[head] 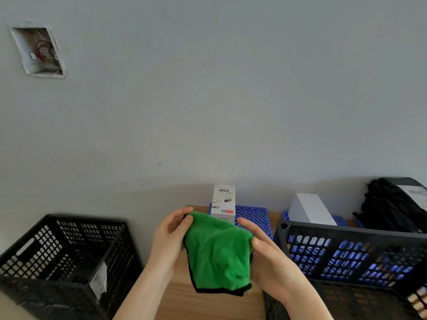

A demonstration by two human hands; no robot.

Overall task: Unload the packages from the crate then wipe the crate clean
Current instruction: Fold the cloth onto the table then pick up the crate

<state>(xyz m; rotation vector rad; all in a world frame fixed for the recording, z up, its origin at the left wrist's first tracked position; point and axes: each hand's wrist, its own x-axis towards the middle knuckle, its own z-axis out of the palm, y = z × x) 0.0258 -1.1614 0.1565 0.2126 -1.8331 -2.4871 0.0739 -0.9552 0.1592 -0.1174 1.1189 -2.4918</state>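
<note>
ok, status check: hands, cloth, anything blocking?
Both hands busy: left hand and right hand grip the green cloth. Cloth held up between black crate and grey crate, touching neither. Nothing blocking.

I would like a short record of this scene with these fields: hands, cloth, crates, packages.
left hand: pinches green cloth at top corner
right hand: holds its right edge
black crate: at left, no packages seen inside
grey crate: at right, near the right hand
packages: labelled box, white box, both near the wall
</note>
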